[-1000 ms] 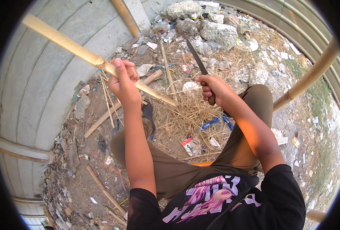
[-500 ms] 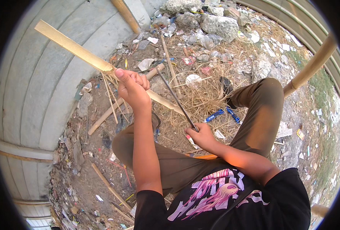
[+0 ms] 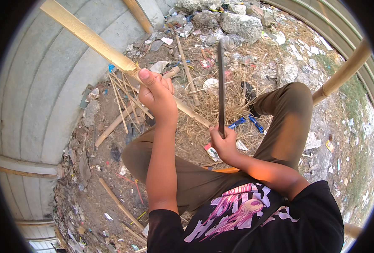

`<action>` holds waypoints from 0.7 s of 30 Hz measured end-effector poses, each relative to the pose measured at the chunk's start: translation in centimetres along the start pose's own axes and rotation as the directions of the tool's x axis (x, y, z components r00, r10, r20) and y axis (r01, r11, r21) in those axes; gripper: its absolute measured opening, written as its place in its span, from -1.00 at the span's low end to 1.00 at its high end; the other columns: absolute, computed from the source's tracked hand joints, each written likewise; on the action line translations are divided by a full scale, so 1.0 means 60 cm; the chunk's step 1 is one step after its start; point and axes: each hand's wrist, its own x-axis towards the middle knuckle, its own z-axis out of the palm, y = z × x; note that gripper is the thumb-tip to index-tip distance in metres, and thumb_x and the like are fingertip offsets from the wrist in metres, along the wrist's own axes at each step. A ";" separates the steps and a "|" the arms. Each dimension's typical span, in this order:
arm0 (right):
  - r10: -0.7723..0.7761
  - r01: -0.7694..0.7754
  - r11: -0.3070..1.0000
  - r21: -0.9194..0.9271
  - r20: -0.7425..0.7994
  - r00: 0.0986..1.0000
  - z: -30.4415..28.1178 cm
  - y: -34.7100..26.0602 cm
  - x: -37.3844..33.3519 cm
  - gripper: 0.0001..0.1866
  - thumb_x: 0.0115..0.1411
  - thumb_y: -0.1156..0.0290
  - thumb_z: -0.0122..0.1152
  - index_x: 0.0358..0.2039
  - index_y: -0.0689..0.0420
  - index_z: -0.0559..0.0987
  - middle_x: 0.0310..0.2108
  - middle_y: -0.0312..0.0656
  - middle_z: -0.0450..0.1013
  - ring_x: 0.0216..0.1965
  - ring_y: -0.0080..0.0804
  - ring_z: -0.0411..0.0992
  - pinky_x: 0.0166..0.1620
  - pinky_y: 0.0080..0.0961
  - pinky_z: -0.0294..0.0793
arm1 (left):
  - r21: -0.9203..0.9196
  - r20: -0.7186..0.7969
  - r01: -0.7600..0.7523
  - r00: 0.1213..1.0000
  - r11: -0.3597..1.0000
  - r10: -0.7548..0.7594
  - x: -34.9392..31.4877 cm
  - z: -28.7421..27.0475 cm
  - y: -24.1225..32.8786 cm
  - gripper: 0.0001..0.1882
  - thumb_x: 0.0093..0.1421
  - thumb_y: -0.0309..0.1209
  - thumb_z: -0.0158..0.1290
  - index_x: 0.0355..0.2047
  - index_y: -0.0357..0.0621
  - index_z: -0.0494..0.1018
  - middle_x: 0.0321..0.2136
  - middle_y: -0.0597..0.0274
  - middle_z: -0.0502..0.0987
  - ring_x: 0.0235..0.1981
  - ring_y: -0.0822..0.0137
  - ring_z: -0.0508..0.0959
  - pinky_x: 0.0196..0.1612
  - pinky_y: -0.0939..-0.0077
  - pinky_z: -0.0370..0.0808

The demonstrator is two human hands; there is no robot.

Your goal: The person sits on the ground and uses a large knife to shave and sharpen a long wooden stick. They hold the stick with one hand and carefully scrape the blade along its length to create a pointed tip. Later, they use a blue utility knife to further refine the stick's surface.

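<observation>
Bamboo strip: one, pale and flat, held aloft on a slant from the upper left down to the right-hand fingers; frayed at a notch just beside the left thumb.
Left grip: clenched around the strip, thumb uppermost.
Right grip: closed on the handle of the knife; whether it also held the strip's lower end could not be told.
Knife: one, long dark blade, pointed away from the wearer, to the right of the strip.
Slats: several, thin, on the ground left of the strip, beside a thicker bamboo length.
Blue articles: two, slim, kind unclear, near the right leg.
Straw: loose pile, between the feet.
Rocks: grey-white group, at the far side.
</observation>
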 end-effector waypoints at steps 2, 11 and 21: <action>0.528 -0.524 0.849 -0.070 0.089 0.844 -0.012 0.002 0.003 -0.70 0.21 0.38 0.19 -0.61 0.15 0.37 -0.79 -0.37 0.21 -0.82 -0.58 0.16 -0.74 -0.49 0.08 | 0.065 0.017 -0.044 0.999 0.997 0.043 -0.001 0.008 -0.016 -0.37 0.39 0.19 -0.19 -0.62 0.00 0.05 -0.73 0.50 -0.02 -0.76 0.60 0.03 -0.67 0.57 -0.05; -0.282 0.262 0.949 -0.176 -0.098 0.954 -0.006 -0.062 0.007 -0.70 0.33 0.38 0.18 -0.56 0.17 0.43 -0.73 -0.50 0.23 -0.67 -0.79 0.11 -0.60 -0.57 0.09 | 0.046 0.107 -0.031 0.994 0.998 0.026 -0.013 0.022 -0.023 -0.39 0.41 0.16 -0.18 -0.62 -0.01 0.08 -0.73 0.50 0.00 -0.75 0.60 0.03 -0.67 0.59 -0.04; 0.356 -0.321 0.877 -0.358 0.034 0.934 -0.024 0.026 0.007 -0.63 0.13 0.25 0.23 -0.67 0.27 0.47 -0.75 -0.15 0.40 -0.74 -0.40 0.40 -0.62 -0.40 0.36 | 0.066 0.054 0.010 0.998 0.998 -0.013 0.011 -0.003 -0.016 -0.35 0.38 0.21 -0.19 -0.65 0.00 0.04 -0.74 0.50 -0.02 -0.76 0.60 0.01 -0.68 0.57 -0.07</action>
